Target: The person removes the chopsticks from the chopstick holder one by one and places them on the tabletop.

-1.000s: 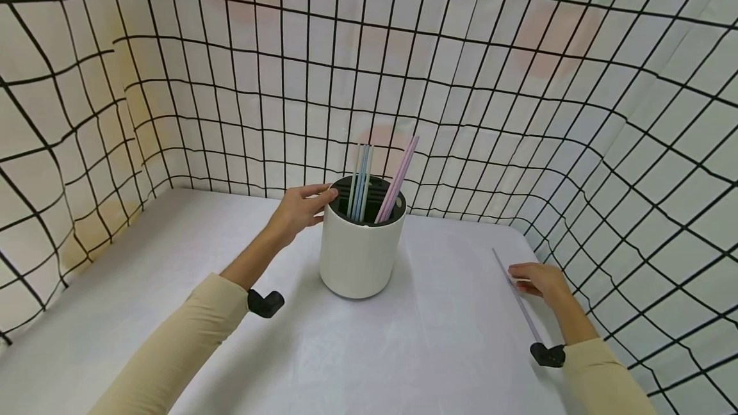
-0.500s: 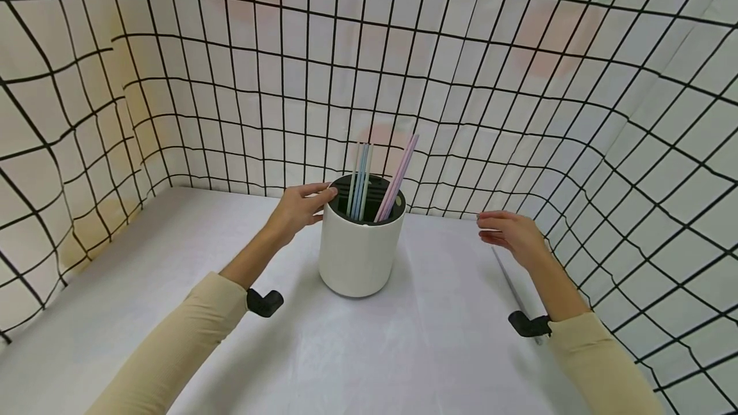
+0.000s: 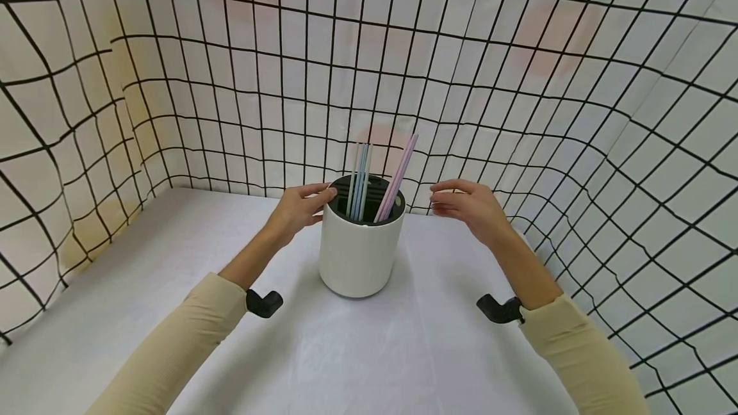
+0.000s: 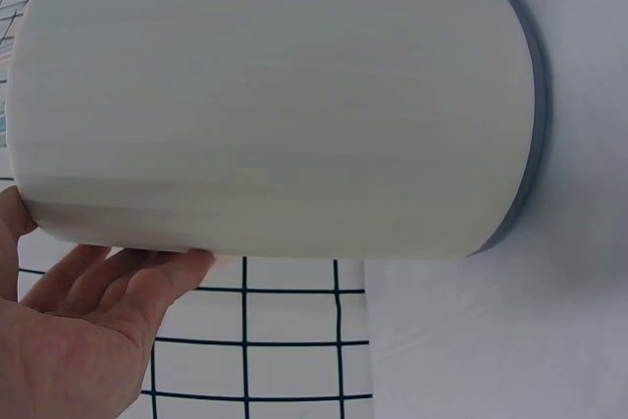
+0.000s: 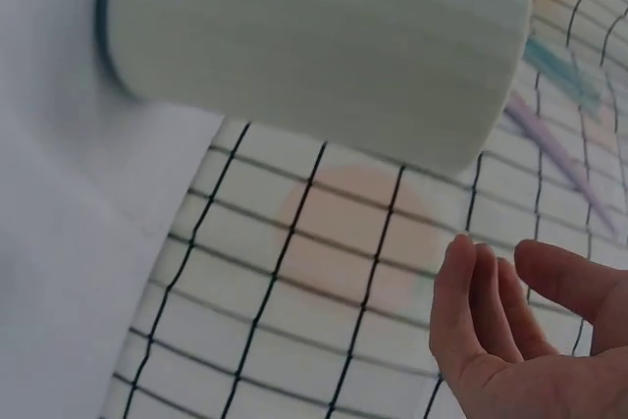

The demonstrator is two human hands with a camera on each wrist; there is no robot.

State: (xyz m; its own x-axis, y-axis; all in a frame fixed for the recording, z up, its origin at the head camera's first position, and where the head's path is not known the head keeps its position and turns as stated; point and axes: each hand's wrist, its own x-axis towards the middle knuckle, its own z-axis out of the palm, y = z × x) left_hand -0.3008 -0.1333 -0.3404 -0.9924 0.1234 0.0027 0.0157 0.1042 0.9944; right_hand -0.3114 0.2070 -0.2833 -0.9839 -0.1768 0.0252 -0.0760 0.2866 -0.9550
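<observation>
A white cylindrical holder (image 3: 359, 261) with a black slotted top stands upright on the table. Several thin pastel sticks, like straws, rise from it: blue and pale green ones (image 3: 360, 184) near the middle, pink-purple ones (image 3: 398, 178) leaning right. My left hand (image 3: 296, 210) holds its left side at the rim, thumb on the top edge, fingers along the wall; the left wrist view shows this closely. To the right of the holder my right hand (image 3: 464, 207) hovers apart from it, fingers loosely bent and nothing between them. In the right wrist view its thumb and fingertips are separated.
A white cloth covers the table (image 3: 369, 364). Black wire mesh (image 3: 461, 82) closes off the back and both sides, with pale sheeting behind it. Black wrist mounts (image 3: 498, 309) sit at both cuffs.
My right hand has lifted off the loose stick lying at the right and moved left toward the holder. That stick is no longer visible behind the right arm. The left hand stays put.
</observation>
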